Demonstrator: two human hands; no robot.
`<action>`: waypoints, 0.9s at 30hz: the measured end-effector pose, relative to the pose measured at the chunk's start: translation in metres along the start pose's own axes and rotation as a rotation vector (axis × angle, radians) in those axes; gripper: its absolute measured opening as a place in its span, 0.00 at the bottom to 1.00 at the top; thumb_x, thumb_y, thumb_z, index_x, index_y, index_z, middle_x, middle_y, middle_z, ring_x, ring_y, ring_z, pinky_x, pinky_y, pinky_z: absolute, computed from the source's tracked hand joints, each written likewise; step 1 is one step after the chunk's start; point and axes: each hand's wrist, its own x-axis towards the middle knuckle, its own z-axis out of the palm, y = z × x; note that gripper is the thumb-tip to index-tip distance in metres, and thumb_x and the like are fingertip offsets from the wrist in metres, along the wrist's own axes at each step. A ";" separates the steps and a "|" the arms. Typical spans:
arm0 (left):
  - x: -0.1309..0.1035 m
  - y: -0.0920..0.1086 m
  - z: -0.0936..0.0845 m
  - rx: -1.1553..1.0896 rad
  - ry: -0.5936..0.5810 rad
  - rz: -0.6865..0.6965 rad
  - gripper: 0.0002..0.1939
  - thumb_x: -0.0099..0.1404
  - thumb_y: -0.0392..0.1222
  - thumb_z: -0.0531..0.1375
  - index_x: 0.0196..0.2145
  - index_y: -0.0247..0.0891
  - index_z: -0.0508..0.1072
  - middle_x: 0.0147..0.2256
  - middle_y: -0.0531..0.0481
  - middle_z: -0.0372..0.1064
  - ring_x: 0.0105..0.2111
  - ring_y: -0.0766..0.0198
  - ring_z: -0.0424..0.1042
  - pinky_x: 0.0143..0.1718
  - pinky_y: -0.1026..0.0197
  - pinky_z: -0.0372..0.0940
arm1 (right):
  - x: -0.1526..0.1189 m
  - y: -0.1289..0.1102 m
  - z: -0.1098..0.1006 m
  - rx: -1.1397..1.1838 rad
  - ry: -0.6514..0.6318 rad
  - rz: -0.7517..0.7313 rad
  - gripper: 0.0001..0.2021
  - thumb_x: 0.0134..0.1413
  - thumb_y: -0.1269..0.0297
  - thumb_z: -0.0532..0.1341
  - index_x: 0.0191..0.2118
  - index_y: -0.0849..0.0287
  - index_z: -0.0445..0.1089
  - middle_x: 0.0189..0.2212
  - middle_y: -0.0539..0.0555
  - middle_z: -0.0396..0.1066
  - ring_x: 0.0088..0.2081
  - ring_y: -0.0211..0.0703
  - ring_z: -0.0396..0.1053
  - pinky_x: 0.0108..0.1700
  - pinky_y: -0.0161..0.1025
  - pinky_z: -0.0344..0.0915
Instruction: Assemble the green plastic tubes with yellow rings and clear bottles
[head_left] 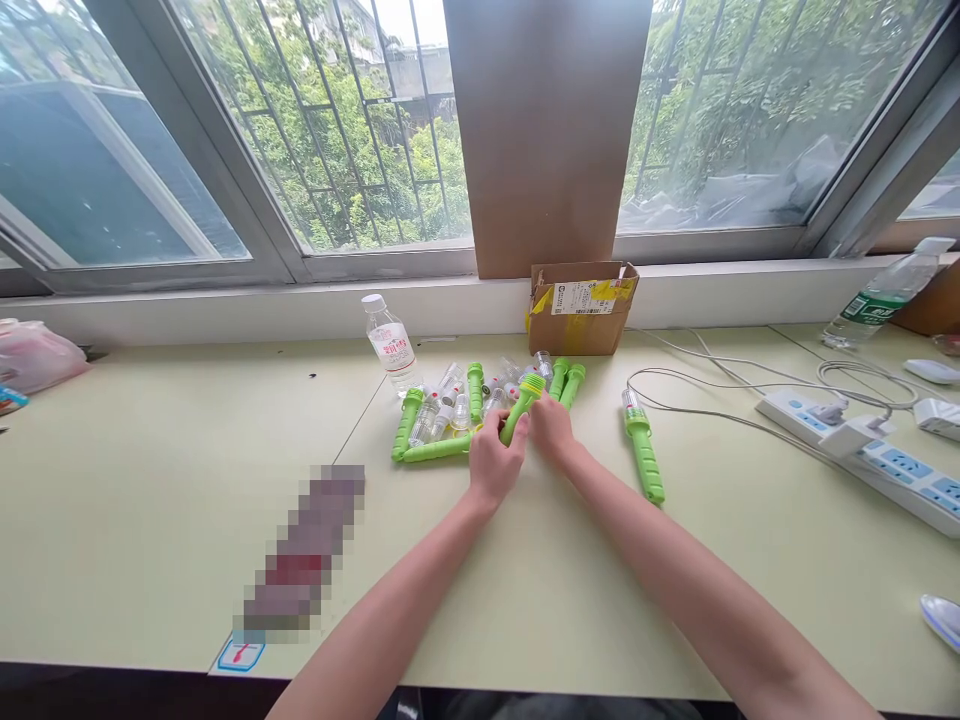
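Note:
My left hand (pixel 495 462) is wrapped round a green plastic flashlight-like handle (pixel 523 408), tilted with its ribbed yellow-green collar up and away from me. Just to the right, my right hand (pixel 552 432) is closed near that collar; its fingertips are hidden, so what it grips cannot be made out. Beyond both hands lies a pile of clear plastic tubes (pixel 424 420) with white ends. Among them are more green handles (pixel 406 424), one lying crosswise (pixel 437 450) by my left hand. Off to the right rests a green handle with a clear tube fitted on it (pixel 643 455).
Behind the pile stand a water bottle (pixel 392 347) and an open cardboard box (pixel 581 310). A power strip (pixel 870 450) with plugs and cables occupies the table's right side, near another bottle (pixel 885 295). A blurred-out object (pixel 304 550) lies left of my arms.

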 end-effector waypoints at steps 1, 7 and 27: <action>0.000 0.000 0.000 0.001 0.002 0.001 0.14 0.64 0.53 0.54 0.34 0.39 0.68 0.26 0.53 0.68 0.25 0.65 0.66 0.28 0.64 0.58 | -0.001 0.001 0.001 0.043 0.021 0.019 0.08 0.52 0.71 0.55 0.32 0.62 0.72 0.35 0.59 0.68 0.28 0.41 0.65 0.28 0.36 0.56; -0.001 0.000 0.001 0.006 0.001 -0.011 0.15 0.63 0.55 0.54 0.34 0.39 0.67 0.26 0.53 0.67 0.24 0.66 0.64 0.28 0.64 0.58 | -0.004 0.015 0.004 0.328 0.106 0.066 0.05 0.51 0.68 0.56 0.29 0.59 0.69 0.31 0.53 0.70 0.26 0.38 0.64 0.27 0.35 0.59; 0.001 -0.001 0.000 0.014 0.006 -0.003 0.16 0.63 0.55 0.54 0.33 0.39 0.67 0.27 0.53 0.68 0.26 0.66 0.66 0.28 0.64 0.58 | -0.022 0.024 -0.004 0.799 0.178 0.146 0.10 0.46 0.64 0.59 0.34 0.58 0.75 0.35 0.53 0.70 0.24 0.34 0.65 0.30 0.37 0.68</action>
